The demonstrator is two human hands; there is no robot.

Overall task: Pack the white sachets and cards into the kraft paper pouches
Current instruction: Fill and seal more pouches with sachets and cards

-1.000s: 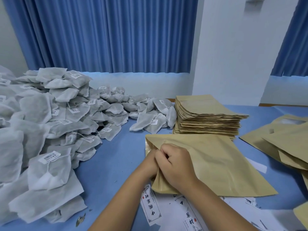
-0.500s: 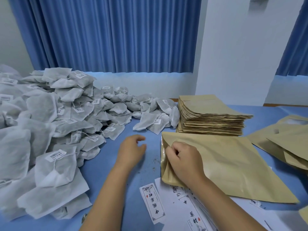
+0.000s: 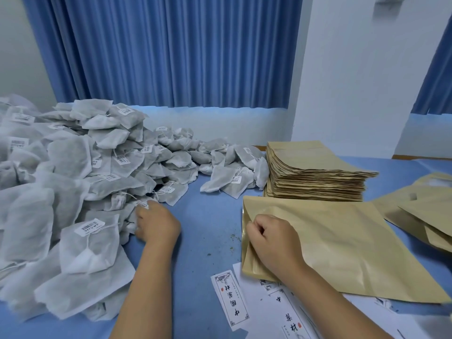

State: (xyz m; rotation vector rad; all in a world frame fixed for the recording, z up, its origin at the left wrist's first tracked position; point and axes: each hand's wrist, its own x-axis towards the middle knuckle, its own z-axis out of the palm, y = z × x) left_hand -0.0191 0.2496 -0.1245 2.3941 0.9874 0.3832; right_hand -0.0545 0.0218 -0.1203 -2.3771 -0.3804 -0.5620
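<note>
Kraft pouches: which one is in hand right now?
The single pouch lying flat in front of the stack; the right hand grips its left edge. The stack and the right-side pouches lie untouched.

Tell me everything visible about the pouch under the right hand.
The pouch is a flat, tan kraft-paper bag, lightly creased with a faint sheen. It lies on the blue table in front of the stack, mouth to the left. The right hand pinches the top layer at that edge, so the mouth gapes slightly. Its near edge overlaps the white cards.
</note>
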